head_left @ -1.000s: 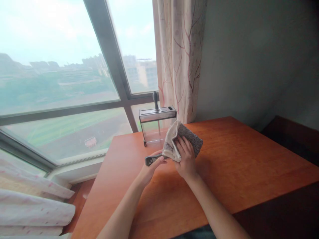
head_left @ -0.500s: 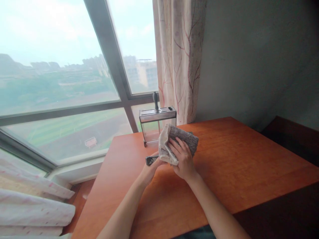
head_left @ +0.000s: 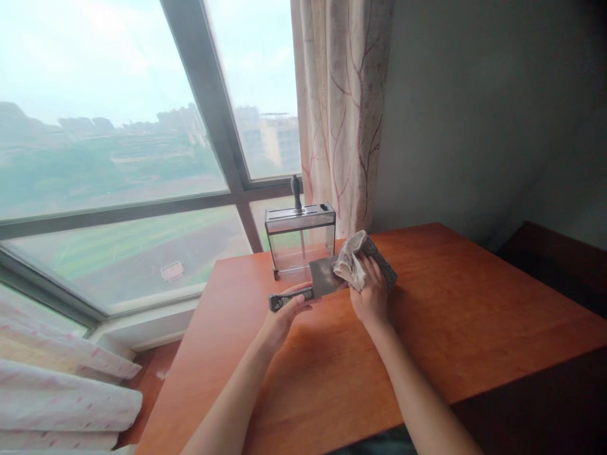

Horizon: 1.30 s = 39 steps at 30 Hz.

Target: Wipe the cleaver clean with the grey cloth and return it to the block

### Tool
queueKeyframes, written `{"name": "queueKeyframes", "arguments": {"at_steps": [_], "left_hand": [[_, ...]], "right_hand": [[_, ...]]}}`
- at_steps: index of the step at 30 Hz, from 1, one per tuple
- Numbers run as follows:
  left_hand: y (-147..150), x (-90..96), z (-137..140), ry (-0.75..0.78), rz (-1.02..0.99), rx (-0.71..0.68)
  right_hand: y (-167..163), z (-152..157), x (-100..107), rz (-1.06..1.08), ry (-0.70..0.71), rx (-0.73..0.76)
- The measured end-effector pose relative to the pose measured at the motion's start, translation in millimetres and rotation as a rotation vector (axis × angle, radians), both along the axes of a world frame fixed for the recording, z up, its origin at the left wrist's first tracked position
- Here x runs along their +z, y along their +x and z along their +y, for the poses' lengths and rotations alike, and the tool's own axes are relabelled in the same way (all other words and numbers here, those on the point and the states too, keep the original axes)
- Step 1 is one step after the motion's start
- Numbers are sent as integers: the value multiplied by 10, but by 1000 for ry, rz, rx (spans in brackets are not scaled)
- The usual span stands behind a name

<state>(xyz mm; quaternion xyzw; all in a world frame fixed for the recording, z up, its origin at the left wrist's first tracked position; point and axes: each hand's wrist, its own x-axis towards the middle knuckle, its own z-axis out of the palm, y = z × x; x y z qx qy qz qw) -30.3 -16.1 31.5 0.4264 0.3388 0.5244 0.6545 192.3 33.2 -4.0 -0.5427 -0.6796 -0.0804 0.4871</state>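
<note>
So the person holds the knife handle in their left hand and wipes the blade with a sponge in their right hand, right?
Not quite. The head view shows the right hand wiping with a cloth, gray on one side and cream on the other, not a sponge. The rest is right: the left hand holds the knife by its handle, and the cloth is on the blade.

Cleaver [head_left: 326,277]: dull grey metal blade, matt; handle dark, material unclear. Cloth [head_left: 363,265]: coarse grey weave outside, cream terry inside. Knife holder [head_left: 300,240], at 11 o'clock from the cloth: clear glossy walls, brushed metal top. Table [head_left: 465,316]: smooth orange-brown wood, satin sheen.
</note>
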Motion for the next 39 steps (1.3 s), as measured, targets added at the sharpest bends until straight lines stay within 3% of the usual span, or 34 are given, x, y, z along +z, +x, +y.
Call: {"name": "queueKeyframes", "arguments": {"at_steps": [4,12,22,32,39], "left_hand": [[21,22,-10,-6,-13,18],[20,-30,17,-7,-28,41],[-10,49,-30,32,0,-23],[-92,-34,42,17,-65,2],[-73,-19,41,-14,-161,20]], "right_hand": [[-105,-114,76,-55,-20,16],[-376,-347,269,-192,-24,271],[9,-53,96,19,36,6],[57,9,-20,296,26,40],[-88,-155,108,-9,71,-64]]}}
